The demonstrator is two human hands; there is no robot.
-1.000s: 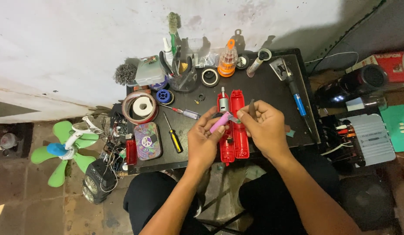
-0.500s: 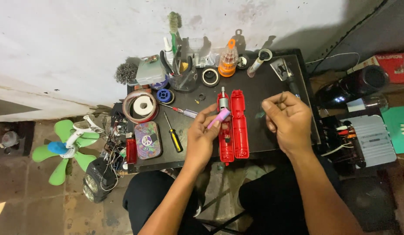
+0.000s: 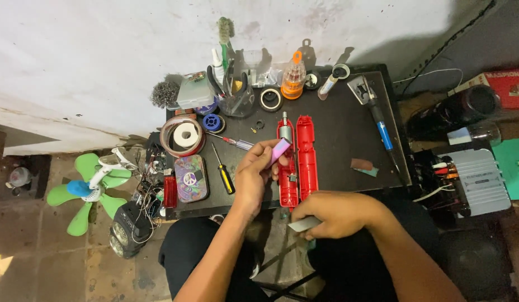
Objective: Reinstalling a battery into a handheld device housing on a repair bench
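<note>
Left hand [image 3: 254, 173] around pink cylinder [image 3: 280, 150], just beside red casing [image 3: 306, 156].

Bright, even light on white wall [image 3: 103, 50]; dim lower corners, sharp focus, slight wide-angle bend at edges.

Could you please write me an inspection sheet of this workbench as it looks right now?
Surface: small black table against a white wall, crowded at its back edge.
Job's things: opened red casing, its two halves side by side; pink cylinder; flat grey piece.
Clutter: yellow-handled screwdriver, tape roll, orange bottle, blue-handled soldering iron, patterned tin.
Grippers: left hand holds the pink cylinder; right hand holds the flat grey piece at the table's near edge.
Cables: loose wire tangle left of the table.
Surroundings: green fan on the floor; silver box on the right.
</note>
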